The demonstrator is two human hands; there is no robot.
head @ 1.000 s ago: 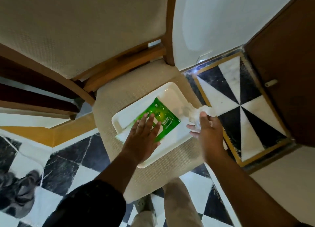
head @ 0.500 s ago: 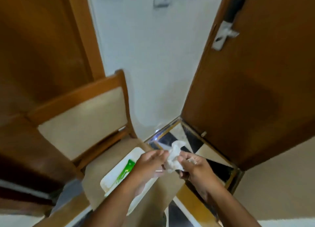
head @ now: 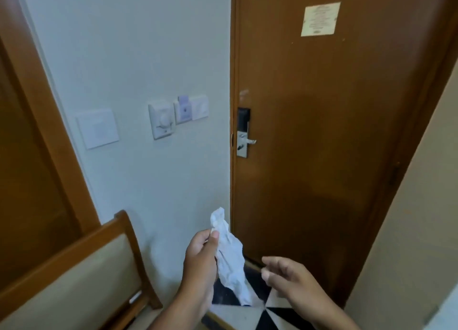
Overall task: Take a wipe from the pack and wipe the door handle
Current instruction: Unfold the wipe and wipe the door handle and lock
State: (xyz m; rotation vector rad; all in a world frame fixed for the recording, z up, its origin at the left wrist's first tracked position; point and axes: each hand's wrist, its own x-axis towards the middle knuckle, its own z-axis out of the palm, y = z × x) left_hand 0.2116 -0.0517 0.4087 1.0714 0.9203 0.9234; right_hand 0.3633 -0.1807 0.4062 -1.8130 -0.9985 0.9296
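Note:
A crumpled white wipe [head: 230, 257] hangs from my left hand [head: 200, 262], pinched between thumb and fingers at its upper part. My right hand [head: 287, 277] hovers just right of the wipe with its fingers loosely apart and holds nothing. The silver door handle [head: 247, 141] sits on a metal lock plate on the brown door [head: 334, 131], well above and beyond both hands. The pack of wipes is out of view.
A wooden chair back [head: 81, 267] with a beige cushion stands at the lower left against the white wall. Wall switches [head: 161, 120] are mounted left of the door frame. A notice [head: 320, 19] is stuck high on the door. Black-and-white floor tiles [head: 262, 314] lie below.
The view has risen from the chair and tray to the door. The wipe came out of the pack, passed to both hands, and now only my left hand holds it; my right has let go.

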